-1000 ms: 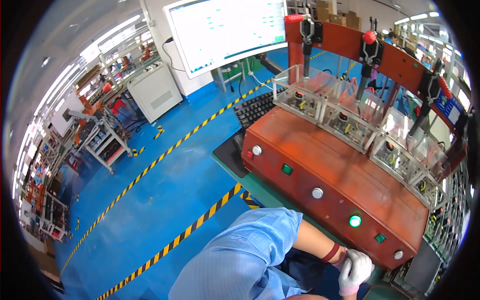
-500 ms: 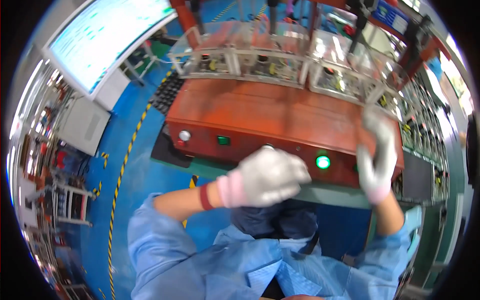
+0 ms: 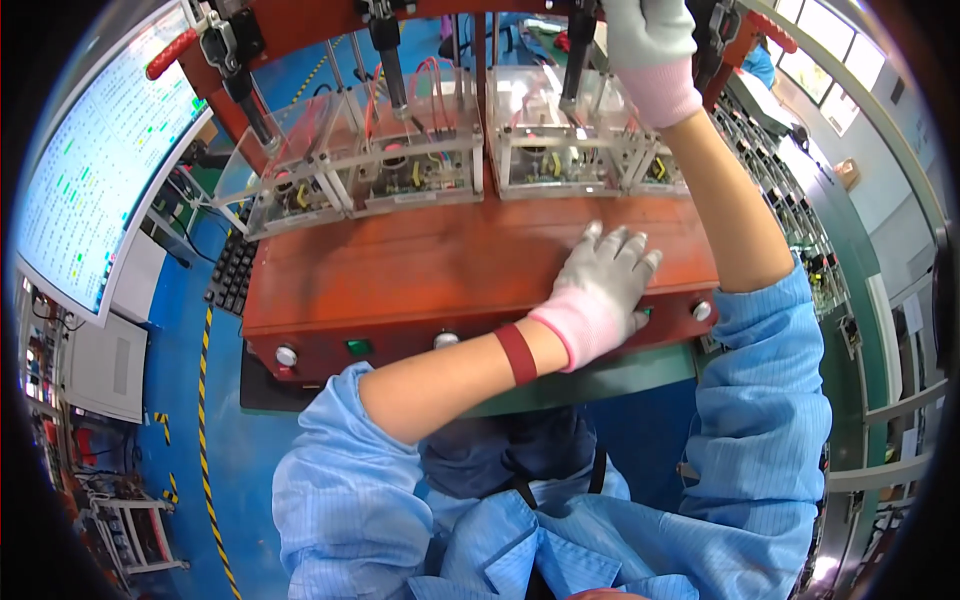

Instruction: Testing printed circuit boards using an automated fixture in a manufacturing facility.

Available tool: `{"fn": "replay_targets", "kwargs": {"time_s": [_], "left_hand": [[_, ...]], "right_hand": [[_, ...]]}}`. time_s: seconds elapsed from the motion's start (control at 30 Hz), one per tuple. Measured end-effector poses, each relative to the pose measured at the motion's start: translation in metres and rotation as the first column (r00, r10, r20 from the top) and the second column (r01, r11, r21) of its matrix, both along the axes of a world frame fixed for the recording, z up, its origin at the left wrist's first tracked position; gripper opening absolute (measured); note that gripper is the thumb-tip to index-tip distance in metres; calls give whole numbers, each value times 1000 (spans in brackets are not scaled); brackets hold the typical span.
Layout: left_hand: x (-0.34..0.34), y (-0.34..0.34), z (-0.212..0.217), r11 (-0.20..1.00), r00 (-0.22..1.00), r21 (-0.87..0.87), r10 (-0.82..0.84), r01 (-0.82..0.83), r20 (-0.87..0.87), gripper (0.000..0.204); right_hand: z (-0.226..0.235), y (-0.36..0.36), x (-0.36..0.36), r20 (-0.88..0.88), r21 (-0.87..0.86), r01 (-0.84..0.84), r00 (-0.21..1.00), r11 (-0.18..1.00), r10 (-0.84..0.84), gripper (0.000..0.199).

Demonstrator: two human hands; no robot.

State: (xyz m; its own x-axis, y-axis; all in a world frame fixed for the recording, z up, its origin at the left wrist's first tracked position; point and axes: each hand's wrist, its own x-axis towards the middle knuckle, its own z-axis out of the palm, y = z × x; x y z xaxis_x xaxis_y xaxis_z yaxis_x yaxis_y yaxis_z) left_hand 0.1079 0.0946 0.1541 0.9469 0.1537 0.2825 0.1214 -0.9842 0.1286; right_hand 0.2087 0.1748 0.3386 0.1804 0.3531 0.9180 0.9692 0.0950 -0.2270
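Head view is showing me both hands in pale grey gloves with pink cuffs, well apart from each other. The left hand (image 3: 603, 280) is lying right of centre on the top of a red-brown test box (image 3: 400, 250), its fingers slightly fanned and pointing to the upper right, closing on nothing. The right hand (image 3: 650, 38) is standing at the upper edge of the frame, in front of the clamp row; its fingertips are running out of the picture, so I cannot tell whether they are gripping anything. A dark red band (image 3: 516, 354) is circling the left wrist, and blue sleeves (image 3: 765, 400) are covering the upper arms.

The test box is filling the middle of the frame, its front carrying a green switch (image 3: 358, 347) and a silver button (image 3: 286, 356) toward the left. Behind its top, clear covers (image 3: 425, 150) are standing in a row, with black clamps (image 3: 386, 45) pointing down toward them from a red beam (image 3: 310, 22). Further out, I am seeing a keyboard (image 3: 232, 272) left of the box, a lit monitor (image 3: 100, 175) at the upper left, and striped tape (image 3: 206, 450) crossing the blue floor (image 3: 245, 490) at the lower left.
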Motion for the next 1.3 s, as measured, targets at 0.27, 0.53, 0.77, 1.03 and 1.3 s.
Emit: {"fn": "replay_targets", "kwargs": {"time_s": [0.27,0.53,0.77,1.03,1.3], "left_hand": [[19,-41,-3,980,978,33,196,-198,65,65],[2,37,-10,930,945,196,281,-311,166,78],[-15,46,-1,905,910,118,414,-408,-24,76],[-42,-12,-6,931,943,150,329,-332,51,71],[-53,-36,-17,910,934,251,276,-329,226,67]], "right_hand": [[46,61,10,233,-199,239,953,950,-191,29],[106,58,18,480,-294,572,781,766,-399,32],[66,1,-5,589,308,104,760,946,-276,16],[-130,-111,-13,268,-585,111,962,804,62,28],[-92,-79,-17,100,-974,91,995,207,32,45]]}}
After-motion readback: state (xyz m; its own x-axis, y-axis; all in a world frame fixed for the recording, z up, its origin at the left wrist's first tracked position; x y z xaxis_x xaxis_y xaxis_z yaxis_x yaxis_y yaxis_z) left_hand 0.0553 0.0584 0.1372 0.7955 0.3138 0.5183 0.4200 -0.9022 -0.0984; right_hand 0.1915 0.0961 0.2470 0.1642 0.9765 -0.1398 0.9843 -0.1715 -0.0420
